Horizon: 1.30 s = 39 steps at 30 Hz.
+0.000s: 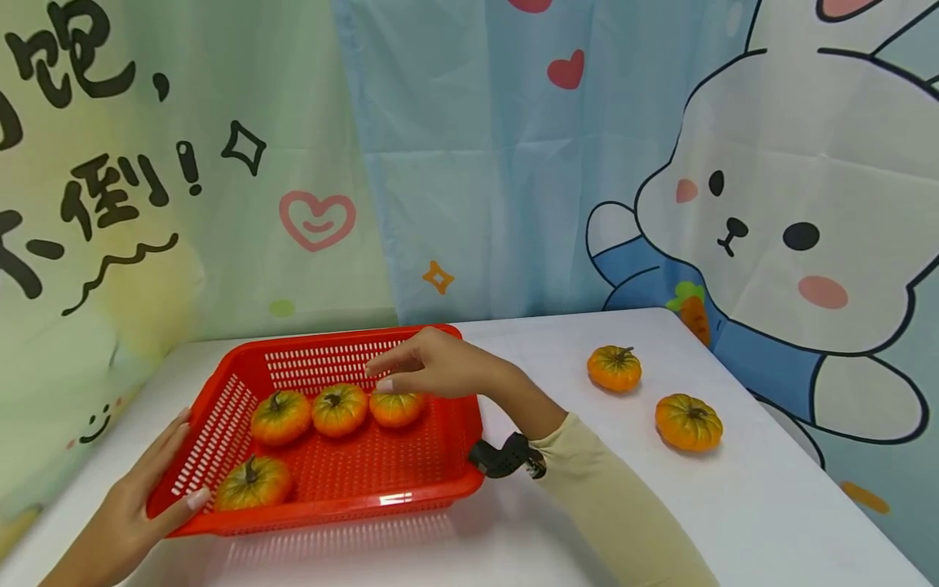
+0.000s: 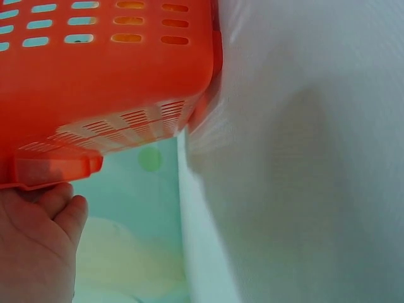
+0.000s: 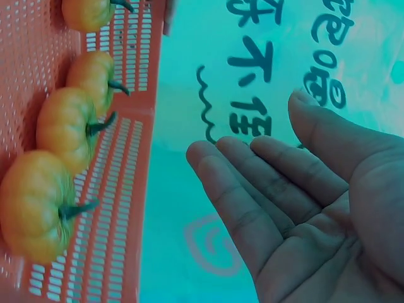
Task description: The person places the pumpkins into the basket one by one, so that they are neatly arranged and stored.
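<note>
While the left hand (image 1: 135,497) is gripping the perforated plastic basket (image 1: 359,474) by its rim, the right hand (image 1: 443,367), empty, fingers loosely extended, is hovering above squat, ribbed pumpkins (image 1: 339,412).

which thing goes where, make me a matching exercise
1. bare left hand
2. bare right hand
3. red perforated plastic basket
4. round ribbed orange pumpkin nearest the left hand

A. on the white flat table
B. in the basket's near left corner
C. at the basket's left rim
D. above the basket, holding nothing

Pairs: 1-C; 2-D; 3-A; 4-B
</note>
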Motion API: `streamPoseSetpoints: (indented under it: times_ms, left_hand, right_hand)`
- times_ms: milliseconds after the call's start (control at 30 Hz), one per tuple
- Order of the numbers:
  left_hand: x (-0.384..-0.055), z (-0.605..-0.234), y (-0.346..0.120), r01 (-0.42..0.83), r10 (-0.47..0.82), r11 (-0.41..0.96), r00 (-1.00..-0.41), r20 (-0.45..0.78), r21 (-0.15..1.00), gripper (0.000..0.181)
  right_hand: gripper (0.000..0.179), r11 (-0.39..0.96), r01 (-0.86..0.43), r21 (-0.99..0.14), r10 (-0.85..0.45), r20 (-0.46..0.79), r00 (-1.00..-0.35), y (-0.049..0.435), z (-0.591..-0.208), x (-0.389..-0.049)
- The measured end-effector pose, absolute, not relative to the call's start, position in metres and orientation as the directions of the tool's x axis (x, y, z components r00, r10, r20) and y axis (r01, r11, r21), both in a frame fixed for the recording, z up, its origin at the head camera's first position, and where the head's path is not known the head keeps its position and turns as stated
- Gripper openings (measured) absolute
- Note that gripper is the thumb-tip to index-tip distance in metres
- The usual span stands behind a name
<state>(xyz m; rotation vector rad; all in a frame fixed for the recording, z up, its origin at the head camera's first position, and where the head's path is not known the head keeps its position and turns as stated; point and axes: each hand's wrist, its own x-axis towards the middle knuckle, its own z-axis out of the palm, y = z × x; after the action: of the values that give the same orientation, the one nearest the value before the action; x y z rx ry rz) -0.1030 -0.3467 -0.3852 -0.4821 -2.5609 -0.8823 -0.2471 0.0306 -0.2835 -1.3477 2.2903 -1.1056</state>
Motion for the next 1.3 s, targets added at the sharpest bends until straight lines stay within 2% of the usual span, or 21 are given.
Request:
streamPoseSetpoints:
  times_ms: [167,367,567,767,1100,1300]
  left_hand:
    - [-0.102,-0.386,-0.347,0.396,0.162,0.77,-0.88,0.447,0.5,0.085]
    - [-0.103,-0.386,-0.345,0.397,0.166,0.766,-0.882,0.441,0.505,0.086]
    - [-0.103,-0.385,-0.345,0.421,0.175,0.756,-0.868,0.464,0.501,0.086]
    - [-0.103,-0.386,-0.346,0.394,0.161,0.765,-0.883,0.441,0.509,0.084]
    - [-0.102,-0.386,-0.347,0.424,0.174,0.754,-0.866,0.469,0.502,0.085]
    - [-0.102,-0.387,-0.346,0.433,0.184,0.744,-0.865,0.467,0.508,0.085]
  right_hand:
    - [0.041,0.286,-0.618,-0.732,-0.77,0.208,-0.603,0.051,-0.284,-0.245]
    - [0.036,0.262,-0.605,-0.751,-0.698,0.285,-0.657,0.077,-0.293,-0.245]
    - [0.037,0.285,-0.546,-0.788,-0.649,0.261,-0.715,0.102,-0.308,-0.245]
    - [0.04,0.263,-0.449,-0.854,-0.584,0.229,-0.778,0.129,-0.323,-0.249]
    - [0.042,0.307,-0.422,-0.853,-0.487,0.241,-0.84,0.172,-0.343,-0.257]
    - [0.044,0.411,-0.413,-0.813,-0.43,0.226,-0.874,0.199,-0.349,-0.27]
